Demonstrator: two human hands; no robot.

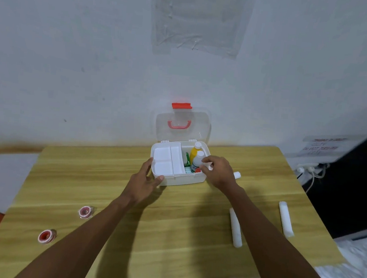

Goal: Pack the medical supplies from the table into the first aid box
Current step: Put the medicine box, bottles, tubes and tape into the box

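The white first aid box point(183, 178) stands open at the table's far middle, its clear lid point(182, 125) upright with a red latch. A white tray insert point(165, 159) fills the box's left half. A yellow bottle point(195, 151), a white bottle point(197, 162) and a green packet point(187, 159) are in the right half. My left hand point(145, 180) grips the box's front left corner. My right hand point(217, 170) pinches a small white item over the box's right side. Two white gauze rolls point(235, 227) point(285, 218) and two red tape rolls point(85, 212) point(46, 236) lie on the table.
The wooden table point(169, 237) stands against a white wall. Another white roll point(237, 175) lies just right of the box, partly hidden behind my right hand. A power strip with cables point(308, 169) sits off the table's right rear corner.
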